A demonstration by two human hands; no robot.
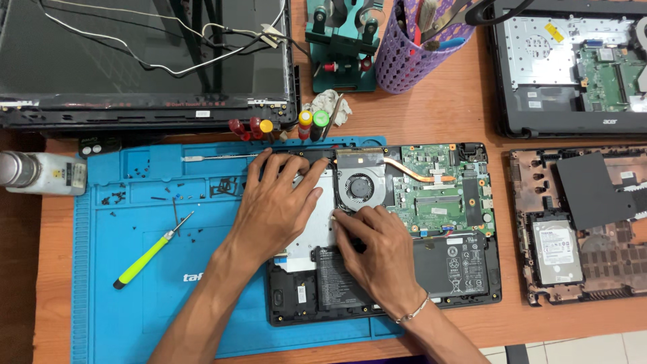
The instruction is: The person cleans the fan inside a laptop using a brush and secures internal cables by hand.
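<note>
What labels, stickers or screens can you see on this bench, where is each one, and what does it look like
Laptop screen panel: top left, dark, unlit, rectangular, wires across it.
Battery label: black battery by the right hand, white symbols.
Hard drive label: right-hand chassis, white rectangle.
Yellow sticker: top right laptop base, small.
Bottle label: far left, white.

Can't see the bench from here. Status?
Both hands bare: left hand, right hand flat on opened laptop. Fan exposed. Green screwdriver lies idle on blue mat.
</note>
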